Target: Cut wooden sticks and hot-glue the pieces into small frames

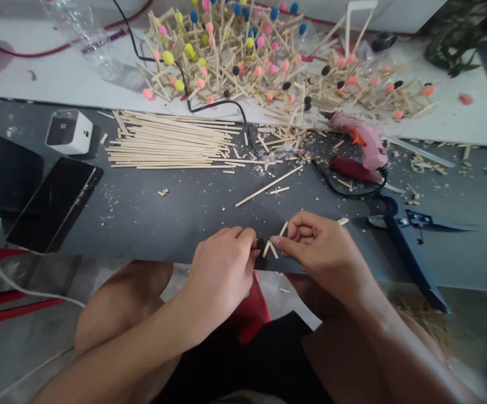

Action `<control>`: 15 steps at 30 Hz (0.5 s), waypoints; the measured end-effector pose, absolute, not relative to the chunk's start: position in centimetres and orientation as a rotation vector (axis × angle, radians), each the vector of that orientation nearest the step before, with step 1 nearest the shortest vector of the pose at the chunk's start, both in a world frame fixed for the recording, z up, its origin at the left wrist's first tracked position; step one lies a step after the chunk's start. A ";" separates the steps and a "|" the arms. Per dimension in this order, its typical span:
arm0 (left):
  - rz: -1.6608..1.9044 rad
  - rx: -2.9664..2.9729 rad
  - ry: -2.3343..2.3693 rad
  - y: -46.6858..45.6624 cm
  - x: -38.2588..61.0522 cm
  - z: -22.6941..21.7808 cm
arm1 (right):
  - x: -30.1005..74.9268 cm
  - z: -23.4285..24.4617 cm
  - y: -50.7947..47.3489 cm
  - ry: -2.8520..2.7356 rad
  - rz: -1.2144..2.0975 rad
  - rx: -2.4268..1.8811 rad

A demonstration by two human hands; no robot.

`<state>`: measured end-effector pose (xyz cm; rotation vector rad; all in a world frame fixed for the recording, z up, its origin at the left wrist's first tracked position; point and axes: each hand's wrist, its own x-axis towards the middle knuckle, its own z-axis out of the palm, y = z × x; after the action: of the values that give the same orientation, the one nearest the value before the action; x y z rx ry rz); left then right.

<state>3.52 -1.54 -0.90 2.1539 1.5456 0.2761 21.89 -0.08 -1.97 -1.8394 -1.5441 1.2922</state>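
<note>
Left hand (222, 269): fingers are curled together, and a small dark piece (260, 244) is pinched at their tips.
Right hand (319, 247): thumb and forefinger are clamped on the short crossed sticks (272, 248).
Sticks' place: held between both hands, at the near edge of the grey mat (163, 213).
Beyond: stick pile (171, 143), pink glue gun (365, 143) and blue cutters (412, 247) are seen.

A dark grey mat (176, 213) is dusted with wood shavings and offcuts. A bundle of long sticks (171, 147) lies on it. Left of the bundle sit a small white box (69, 131), a black case (3, 174) and a phone (54, 202). Right of the bundle lie one loose stick (269, 186), a pink glue gun (363, 143) and blue shears (412, 241). Behind the bundle, a white board (58, 78) bears a heap of stick frames with coloured balls (260, 62).
</note>
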 end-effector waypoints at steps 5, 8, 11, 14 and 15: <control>0.262 2.143 1.547 -1.5 3.5 -0.9 | 22.0 -2.0 0.2 -1.562 1.296 -1.853; 0.236 2.144 1.545 -1.6 3.6 -0.9 | 21.9 -2.0 0.2 -1.570 1.289 -1.863; 0.230 2.157 1.544 -1.6 3.6 -1.0 | 21.8 -1.9 0.2 -1.587 1.304 -1.879; 0.242 2.171 1.549 -1.6 3.6 -1.0 | 21.9 -2.0 0.2 -1.565 1.302 -1.885; 0.248 2.177 1.550 -1.6 3.6 -1.0 | 21.9 -2.0 0.3 -1.568 1.300 -1.882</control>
<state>3.58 -1.62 -0.97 2.1766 1.5495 0.2478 21.88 0.26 -1.97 -1.8818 -1.5682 1.3001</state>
